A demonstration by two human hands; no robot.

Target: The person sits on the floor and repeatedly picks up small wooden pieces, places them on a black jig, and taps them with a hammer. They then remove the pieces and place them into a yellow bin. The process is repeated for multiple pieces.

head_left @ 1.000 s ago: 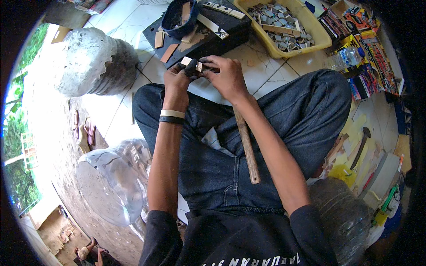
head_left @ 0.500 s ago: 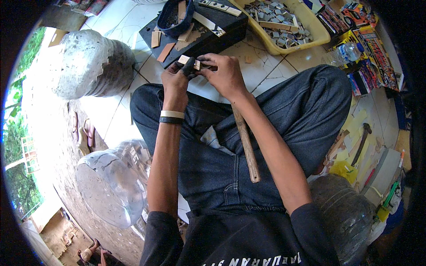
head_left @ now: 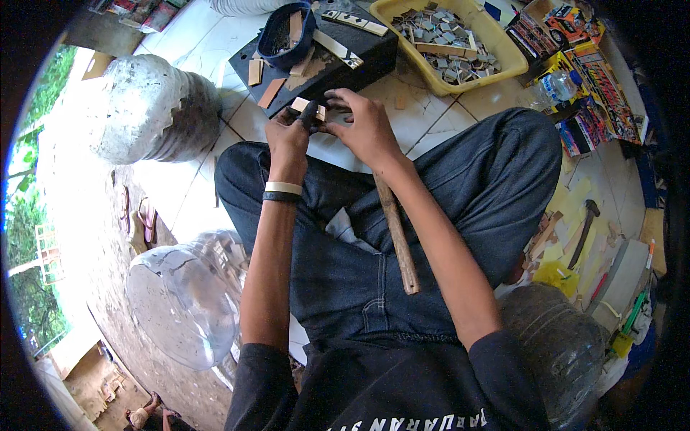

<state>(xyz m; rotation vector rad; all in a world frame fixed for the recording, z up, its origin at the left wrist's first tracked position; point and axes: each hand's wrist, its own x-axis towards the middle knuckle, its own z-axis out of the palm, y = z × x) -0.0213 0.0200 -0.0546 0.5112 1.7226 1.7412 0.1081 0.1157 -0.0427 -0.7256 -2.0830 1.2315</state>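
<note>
My left hand [head_left: 290, 136] pinches a small pale wooden block [head_left: 309, 109] between its blackened thumb and fingers, above the near edge of a black box. Close beside the block's right end is my right hand [head_left: 363, 128], its index finger and thumb apart; whether its thumb touches the block is hard to tell. Below my right wrist a wooden tool handle [head_left: 399, 244] lies across my lap, its upper end hidden. On the black box [head_left: 345, 75] rest a dark blue bowl [head_left: 305, 39], several thin wood strips [head_left: 271, 93] and pale strips with black diamond marks [head_left: 338, 49].
A yellow basin [head_left: 519, 66] full of small grey and wooden tiles stands at the far right. Large plastic containers [head_left: 154, 108] flank me on the left. A hammer [head_left: 584, 233] lies among scraps at right, near a plastic bottle [head_left: 558, 86] and colourful printed packaging [head_left: 596, 90].
My right fingers have loosened and spread away from the block, the index finger lifting. My left hand keeps its pinch on the block. The whole view has shifted slightly.
</note>
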